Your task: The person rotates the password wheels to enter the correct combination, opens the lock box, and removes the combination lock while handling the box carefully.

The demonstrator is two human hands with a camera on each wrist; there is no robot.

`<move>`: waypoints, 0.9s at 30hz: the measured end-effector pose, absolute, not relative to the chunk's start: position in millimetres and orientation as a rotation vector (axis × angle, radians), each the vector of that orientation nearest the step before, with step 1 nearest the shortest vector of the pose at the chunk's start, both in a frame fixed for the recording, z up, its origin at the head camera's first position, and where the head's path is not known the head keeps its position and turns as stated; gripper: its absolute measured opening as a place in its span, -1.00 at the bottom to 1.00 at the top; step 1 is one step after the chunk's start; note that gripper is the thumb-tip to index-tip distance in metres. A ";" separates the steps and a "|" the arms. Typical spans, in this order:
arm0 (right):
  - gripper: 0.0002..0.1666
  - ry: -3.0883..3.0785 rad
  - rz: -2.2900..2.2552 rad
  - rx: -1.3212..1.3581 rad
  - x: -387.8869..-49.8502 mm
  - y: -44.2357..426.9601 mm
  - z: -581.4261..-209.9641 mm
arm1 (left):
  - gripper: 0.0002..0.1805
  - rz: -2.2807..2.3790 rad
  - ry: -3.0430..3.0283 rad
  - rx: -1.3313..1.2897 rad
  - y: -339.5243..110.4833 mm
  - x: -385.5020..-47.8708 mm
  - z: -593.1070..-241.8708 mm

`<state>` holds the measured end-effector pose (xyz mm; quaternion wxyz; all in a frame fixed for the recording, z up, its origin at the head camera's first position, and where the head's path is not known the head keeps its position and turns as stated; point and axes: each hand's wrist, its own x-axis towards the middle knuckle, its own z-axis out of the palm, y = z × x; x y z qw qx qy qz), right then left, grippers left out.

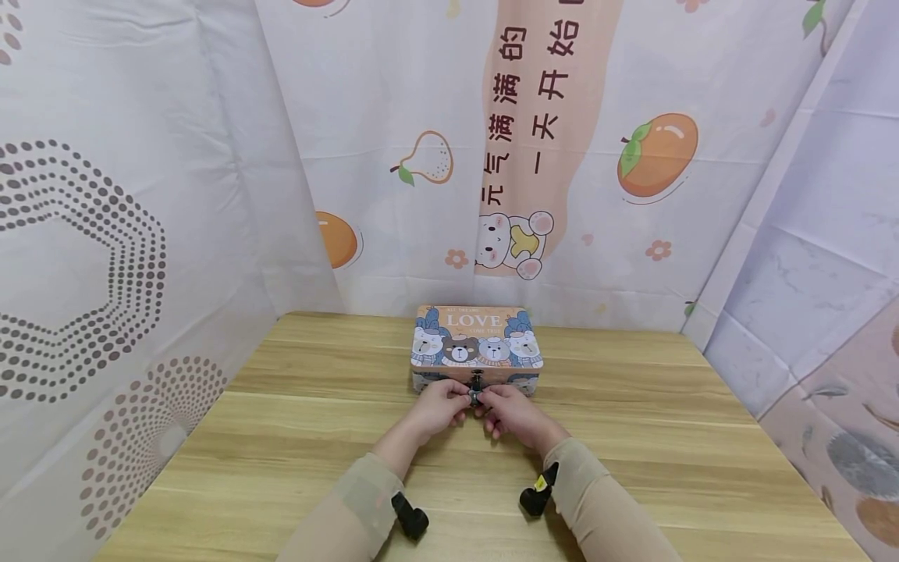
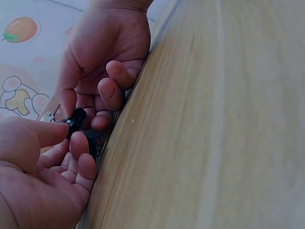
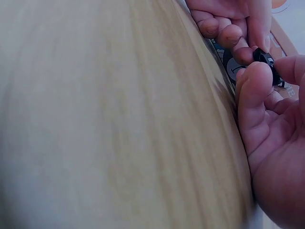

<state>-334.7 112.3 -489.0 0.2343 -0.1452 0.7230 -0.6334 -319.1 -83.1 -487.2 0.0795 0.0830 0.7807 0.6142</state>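
Note:
A rectangular tin box (image 1: pixel 477 336) with bears and the word LOVE on its lid stands closed at the back of the table. At the metal clasp (image 1: pixel 477 378) on its front is a small black padlock (image 3: pixel 268 66), which seems to have number wheels. My left hand (image 1: pixel 437 407) pinches the padlock from the left between thumb and fingers. From the right, my right hand (image 1: pixel 518 414) pinches it too. In the left wrist view the padlock (image 2: pixel 75 120) shows between both thumbs; fingers hide part of it. Whether the shackle is closed cannot be seen.
The wood-grain table (image 1: pixel 337 468) stretches around the box and both forearms. A printed curtain (image 1: pixel 393 94) hangs right behind the box, with more patterned cloth (image 1: pixel 140 234) along the left side and on the right. A black wrist camera (image 1: pixel 410 517) sits on each sleeve.

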 end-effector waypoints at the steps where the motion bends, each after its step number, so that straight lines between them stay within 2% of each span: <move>1: -0.63 1.987 -1.737 -0.401 -335.2 112.1 -489.3 | -0.82 1.836 2.337 0.248 -83.1 -319.1 -487.1; 27: -0.54 1.895 -1.755 -0.294 -329.2 128.0 -476.5 | -0.83 1.847 2.321 0.258 -82.6 -320.6 -489.1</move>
